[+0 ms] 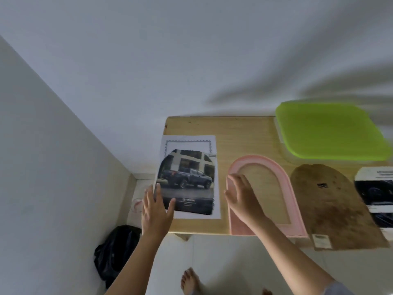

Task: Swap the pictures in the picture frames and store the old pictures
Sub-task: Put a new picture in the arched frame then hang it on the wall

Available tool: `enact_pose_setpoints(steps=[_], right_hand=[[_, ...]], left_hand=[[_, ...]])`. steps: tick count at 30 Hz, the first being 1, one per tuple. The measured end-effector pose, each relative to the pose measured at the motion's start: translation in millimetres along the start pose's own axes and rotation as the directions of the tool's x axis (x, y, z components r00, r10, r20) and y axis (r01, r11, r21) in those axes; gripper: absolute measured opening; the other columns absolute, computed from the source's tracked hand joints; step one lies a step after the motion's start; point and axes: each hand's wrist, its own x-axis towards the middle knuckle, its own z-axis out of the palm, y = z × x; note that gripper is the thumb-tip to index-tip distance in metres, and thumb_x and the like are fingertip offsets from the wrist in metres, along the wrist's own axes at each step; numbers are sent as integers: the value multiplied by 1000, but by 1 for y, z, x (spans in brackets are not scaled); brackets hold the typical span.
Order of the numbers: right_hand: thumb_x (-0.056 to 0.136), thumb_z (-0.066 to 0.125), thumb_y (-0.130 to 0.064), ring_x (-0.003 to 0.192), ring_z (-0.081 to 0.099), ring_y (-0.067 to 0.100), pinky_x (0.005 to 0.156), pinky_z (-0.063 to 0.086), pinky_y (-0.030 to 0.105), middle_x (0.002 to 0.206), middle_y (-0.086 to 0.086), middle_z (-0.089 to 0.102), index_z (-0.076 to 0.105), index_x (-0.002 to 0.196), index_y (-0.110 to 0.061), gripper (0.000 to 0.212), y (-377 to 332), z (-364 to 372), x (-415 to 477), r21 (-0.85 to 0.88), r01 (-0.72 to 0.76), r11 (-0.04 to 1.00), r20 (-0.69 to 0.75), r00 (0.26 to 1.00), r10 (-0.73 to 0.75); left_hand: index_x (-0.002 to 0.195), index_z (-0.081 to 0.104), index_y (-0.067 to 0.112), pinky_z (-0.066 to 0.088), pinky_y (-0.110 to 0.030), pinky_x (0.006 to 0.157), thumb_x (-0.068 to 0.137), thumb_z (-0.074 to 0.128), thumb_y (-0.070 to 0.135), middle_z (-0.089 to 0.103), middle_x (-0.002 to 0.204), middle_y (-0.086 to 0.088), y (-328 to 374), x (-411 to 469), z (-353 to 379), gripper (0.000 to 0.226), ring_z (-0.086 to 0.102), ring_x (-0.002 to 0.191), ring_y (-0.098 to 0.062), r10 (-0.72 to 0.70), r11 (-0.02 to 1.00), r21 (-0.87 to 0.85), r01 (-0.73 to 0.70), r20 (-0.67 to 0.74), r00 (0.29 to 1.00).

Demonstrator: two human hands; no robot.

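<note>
My left fingers (158, 195) lie straight and spread on the near left corner of the car picture (189, 179), gripping nothing. My right fingers (238, 184) are loosely apart over the left limb of the pink arched frame (255, 159); I cannot tell if they touch it.

The picture is thin paper, light and floppy, and would likely crease if pinched hard, so I would slide it to the counter (244, 133) edge and lift it by a corner. The frame looks rigid and light, so either straight limb should give a safe hold.

I count one frame and one brown backing board (327, 201) beyond my right fingers. There are two pictures, the second one (374, 192) farther right. One white sheet (187, 138) lies under the first picture, and there is one green-lidded box (329, 130).
</note>
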Motion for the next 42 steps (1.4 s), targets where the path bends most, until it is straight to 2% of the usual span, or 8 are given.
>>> enact_pose_setpoints(steps=[4,9,14,21,28,34,38,42], right_hand=[[92,51,-19,137,24,14,108,20,18,147,3,27,29,141,-10,54,-35,51,16,26,-80,996,103,992,76],[92,49,-17,143,4,19,112,15,26,154,6,8,16,145,-9,63,-54,84,19,27,-296,955,118,949,291],[85,54,-8,134,26,25,108,26,32,141,9,33,36,135,-6,53,-55,88,30,142,-399,906,-13,914,405],[81,60,-6,98,50,21,77,36,23,115,13,51,49,118,-5,38,-45,78,47,324,-526,787,-60,818,572],[85,59,-8,77,52,12,61,39,19,84,-6,54,51,114,-12,30,-42,68,45,442,-471,763,-21,845,534],[89,55,-9,77,52,9,62,40,10,102,-3,58,49,125,-19,38,-44,61,33,490,-364,792,-48,896,441],[90,55,-10,91,55,-2,77,44,7,111,-11,57,51,127,-21,39,-56,45,28,524,-196,829,-164,932,324],[90,56,-8,88,60,-6,75,47,8,108,-11,63,55,125,-22,38,-68,19,24,517,-3,856,-301,936,185]], left_hand=[[148,-8,23,14,-43,115,91,33,58,-12,157,-3,-22,11,3,79,-5,145,-25,77,997,8,-78,94,993],[147,-13,20,20,-40,114,92,31,57,-19,155,1,-31,15,13,80,-6,145,-22,122,992,-29,-119,165,979],[147,-14,19,24,-39,114,92,27,58,-21,155,-1,-34,17,20,79,-6,145,-22,132,991,5,-135,166,977],[146,-17,17,22,-38,114,93,28,55,-21,155,-3,-37,17,21,79,-7,145,-21,162,987,-16,-161,162,973],[147,-10,17,26,-39,112,93,34,53,-17,156,-2,-37,16,21,79,-2,145,-21,157,987,-51,-151,140,978],[149,4,17,22,-43,113,92,40,51,-13,156,-2,-24,18,5,75,-11,144,-22,151,986,-91,-142,101,983],[147,19,25,30,-37,108,94,44,42,11,155,-1,19,35,-22,61,14,142,-19,284,897,-348,-273,-22,959],[146,22,25,36,-33,105,96,40,41,32,146,-2,88,51,-59,56,33,132,-15,392,797,-463,-388,-92,915]])
